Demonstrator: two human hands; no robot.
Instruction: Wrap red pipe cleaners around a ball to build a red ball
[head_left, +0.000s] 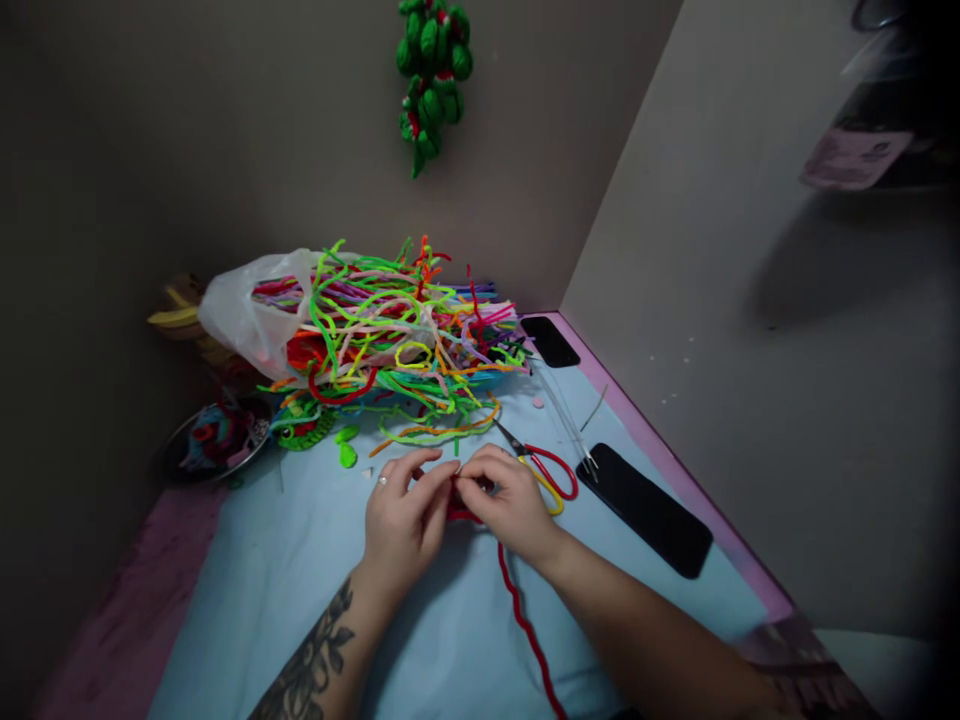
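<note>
Both of my hands meet over the middle of the blue-covered table, pinching at a red pipe cleaner (521,612). My left hand (407,505) has thumb and index finger pressed together at the red piece. Close against it, my right hand (514,498) is closed in a pinch too. Much of the red work between them is hidden by the fingers. A long red tail hangs from under my right hand toward the near edge. Scissors (553,473) with red and yellow handles lie just beyond my right hand.
A big heap of colourful pipe cleaners (390,320) spills from a white plastic bag (251,305) at the back. A metal bowl (259,445) stands left. Two black phones (645,510) lie right. Green pieces (347,452) lie near the heap. A green ornament (431,80) hangs on the wall.
</note>
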